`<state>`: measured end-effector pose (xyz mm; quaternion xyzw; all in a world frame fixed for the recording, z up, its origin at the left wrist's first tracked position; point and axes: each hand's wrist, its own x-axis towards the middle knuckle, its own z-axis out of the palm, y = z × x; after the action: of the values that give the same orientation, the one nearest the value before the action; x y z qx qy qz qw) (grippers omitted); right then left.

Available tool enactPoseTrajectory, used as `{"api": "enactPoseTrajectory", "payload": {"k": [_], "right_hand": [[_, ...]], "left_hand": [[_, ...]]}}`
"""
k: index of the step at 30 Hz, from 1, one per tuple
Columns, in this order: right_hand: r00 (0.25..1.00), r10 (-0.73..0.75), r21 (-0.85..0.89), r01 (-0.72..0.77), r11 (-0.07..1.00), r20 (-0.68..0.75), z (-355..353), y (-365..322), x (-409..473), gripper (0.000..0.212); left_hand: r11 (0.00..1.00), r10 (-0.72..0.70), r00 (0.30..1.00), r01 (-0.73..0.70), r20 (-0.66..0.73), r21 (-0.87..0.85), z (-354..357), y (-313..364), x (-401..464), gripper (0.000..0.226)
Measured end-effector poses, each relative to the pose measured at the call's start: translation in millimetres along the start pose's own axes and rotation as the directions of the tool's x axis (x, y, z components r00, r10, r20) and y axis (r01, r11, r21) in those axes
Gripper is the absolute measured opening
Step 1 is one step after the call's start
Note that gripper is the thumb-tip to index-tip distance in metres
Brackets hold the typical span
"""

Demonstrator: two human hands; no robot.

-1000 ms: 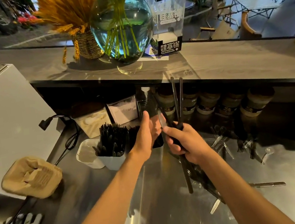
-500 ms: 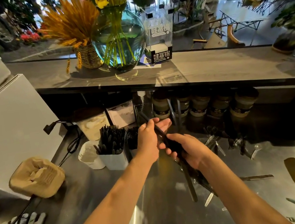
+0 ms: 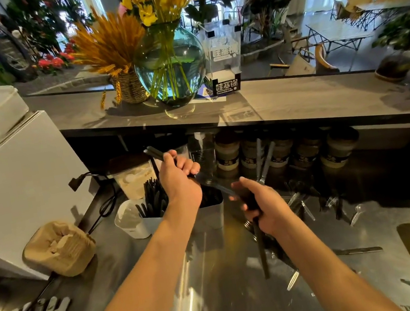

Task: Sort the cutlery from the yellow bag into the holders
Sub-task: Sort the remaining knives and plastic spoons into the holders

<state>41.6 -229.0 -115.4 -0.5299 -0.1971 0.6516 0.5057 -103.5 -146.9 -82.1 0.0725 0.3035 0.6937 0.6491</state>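
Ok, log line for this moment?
left hand: grips dark cutlery piece | right hand: grips dark cutlery bundle | holders: partly filled

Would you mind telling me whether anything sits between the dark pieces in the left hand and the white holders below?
Nothing visible does. The left hand grips the dark pieces right above the white holders, with only open air between. The right hand holds its own bundle off to the side.
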Motion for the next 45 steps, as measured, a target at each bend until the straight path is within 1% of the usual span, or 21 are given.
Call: {"api": "enactPoseTrajectory", "payload": {"k": [3, 5, 7, 9, 11, 13, 15, 17, 19, 22, 24, 27, 29, 31, 33, 34, 36, 39, 42, 43, 45], "right_hand": [[0.992, -0.051, 0.132, 0.066, 0.989, -0.113, 18.6, 1.6, 2.0, 0.022], [0.978, -0.11, 0.132, 0.134, 0.982, -0.177, 29.7, -0.2, 5.6, 0.021], [0.966, -0.158, 0.121, 0.185, 0.975, -0.205, 36.6, -3.3, 8.6, 0.021], [0.96, -0.169, 0.108, 0.196, 0.975, -0.222, 36.4, -6.7, 8.1, 0.021], [0.964, -0.174, 0.073, 0.191, 0.979, -0.201, 29.4, -11.3, 4.5, 0.022], [0.975, -0.186, 0.042, 0.192, 0.98, -0.125, 23.0, -14.9, -0.5, 0.022], [0.98, -0.192, 0.019, 0.193, 0.981, -0.058, 20.5, -16.7, -4.6, 0.025], [0.98, -0.197, 0.021, 0.198, 0.98, -0.037, 19.4, -16.9, -5.9, 0.032], [0.981, -0.193, 0.014, 0.193, 0.981, -0.033, 17.2, -17.5, -5.4, 0.036], [0.975, -0.222, -0.128, 0.22, 0.967, 0.005, 18.3, -18.5, -4.4, 0.031], [0.971, -0.235, -0.193, 0.224, 0.955, -0.035, 20.4, -17.5, -0.8, 0.024], [0.968, -0.226, -0.175, 0.204, 0.963, -0.112, 24.0, -15.7, 5.4, 0.02], [0.955, -0.241, -0.188, 0.209, 0.96, -0.171, 25.9, -16.1, 9.8, 0.014], [0.925, -0.31, -0.221, 0.262, 0.939, -0.221, 24.3, -20.0, 13.7, 0.007], [0.872, -0.427, -0.316, 0.345, 0.884, -0.241, 20.0, -26.6, 19.6, 0.006], [0.842, -0.485, -0.399, 0.371, 0.838, -0.236, 17.4, -30.8, 22.4, 0.006], [0.802, -0.568, -0.577, 0.38, 0.723, -0.183, 17.1, -40.4, 26.5, 0.009], [0.779, -0.62, -0.734, 0.364, 0.573, -0.098, 24.6, -57.6, 31.6, 0.014], [0.761, -0.647, -0.845, 0.315, 0.433, -0.047, 36.7, -69.8, 42.5, 0.008], [0.752, -0.659, -0.876, 0.302, 0.375, -0.023, 41.4, -70.0, 46.7, 0.006], [0.738, -0.674, -0.913, 0.297, 0.28, 0.034, 52.8, -63.5, 56.7, 0.013]], "left_hand": [[1.0, 0.012, 0.996, -0.012, 0.084, 0.0, 7.5, -4.1, -11.8, 0.032], [0.999, -0.016, 0.989, 0.008, 0.146, 0.052, 8.7, -15.3, -24.4, 0.027], [0.995, -0.046, 0.978, 0.028, 0.205, 0.091, 6.6, -26.3, -35.3, 0.023], [0.995, -0.042, 0.975, 0.021, 0.217, 0.098, 5.3, -28.7, -38.5, 0.022], [0.997, -0.009, 0.973, -0.009, 0.231, 0.074, 4.8, -25.8, -35.0, 0.021], [0.998, 0.028, 0.966, -0.042, 0.256, 0.048, 3.5, -20.0, -30.6, 0.02], [0.997, 0.038, 0.956, -0.056, 0.292, 0.052, 2.2, -14.8, -27.1, 0.02], [0.996, 0.028, 0.947, -0.052, 0.32, 0.066, 1.9, -11.3, -26.5, 0.022], [0.996, 0.017, 0.943, -0.045, 0.332, 0.079, 1.5, -9.2, -26.0, 0.023], [0.997, -0.003, 0.944, -0.025, 0.33, 0.08, -3.3, -8.5, -24.4, 0.023], [0.996, -0.016, 0.937, -0.015, 0.35, 0.086, -7.7, -7.9, -22.5, 0.025], [0.992, -0.064, 0.922, 0.017, 0.382, 0.126, -16.1, -8.1, -19.0, 0.034], [0.992, -0.096, 0.932, 0.06, 0.35, 0.112, -24.6, -5.0, -12.9, 0.037], [0.994, -0.098, 0.951, 0.08, 0.295, 0.072, -35.0, 4.0, -2.3, 0.038], [0.996, -0.082, 0.98, 0.076, 0.182, 0.038, -45.6, 18.1, 11.6, 0.034], [0.996, -0.07, 0.992, 0.064, 0.105, 0.06, -50.5, 25.6, 17.8, 0.03], [0.982, -0.027, 0.999, 0.031, -0.025, 0.188, -60.9, 39.4, 29.3, 0.022], [0.949, -0.013, 0.995, 0.044, -0.099, 0.313, -72.1, 52.0, 42.2, 0.021], [0.922, -0.026, 0.983, 0.094, -0.184, 0.375, -79.1, 59.9, 57.3, 0.022], [0.915, -0.031, 0.982, 0.102, -0.186, 0.39, -80.0, 61.3, 61.0, 0.021], [0.911, -0.056, 0.983, 0.121, -0.172, 0.395, -80.7, 62.6, 67.1, 0.018]]}}
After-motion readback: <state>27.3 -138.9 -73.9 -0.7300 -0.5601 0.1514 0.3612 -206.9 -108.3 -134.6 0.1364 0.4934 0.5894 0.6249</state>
